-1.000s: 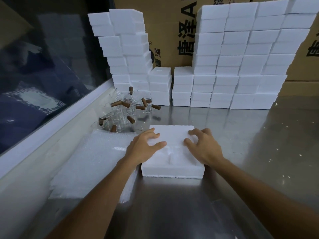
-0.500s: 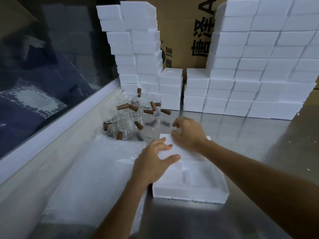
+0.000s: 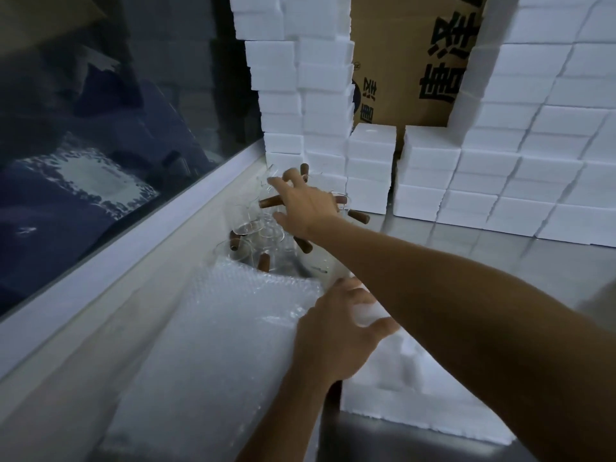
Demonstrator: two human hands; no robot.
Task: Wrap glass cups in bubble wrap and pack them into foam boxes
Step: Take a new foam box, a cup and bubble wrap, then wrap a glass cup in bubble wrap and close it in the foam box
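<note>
Your right hand (image 3: 308,205) is out over the pile of glass cups (image 3: 263,228) by the counter's (image 3: 566,271) left edge, fingers spread and loose, reaching among them; whether any fingertip touches glass, you can't tell, and nothing is gripped. The cups lie jumbled, clear glass with brown wooden handles (image 3: 270,202) poking out at all angles, just in front of the tall foam stack (image 3: 300,95).

Your left hand (image 3: 336,338) is down on the near foam box (image 3: 416,388), fingers relaxed over its top left corner, thumb stretched along the top. That box sits flat on the steel counter, its left side touching the bubble wrap (image 3: 213,345), which lies in a flat sheet between the box and the pale wall ledge (image 3: 100,278).

Behind, white foam boxes (image 3: 533,161) are stacked in rows against a brown carton (image 3: 413,55). The carton carries big black Chinese characters, cut off by the foam, and you can't read them whole. On the left a dark window (image 3: 100,111) reflects the scene.
</note>
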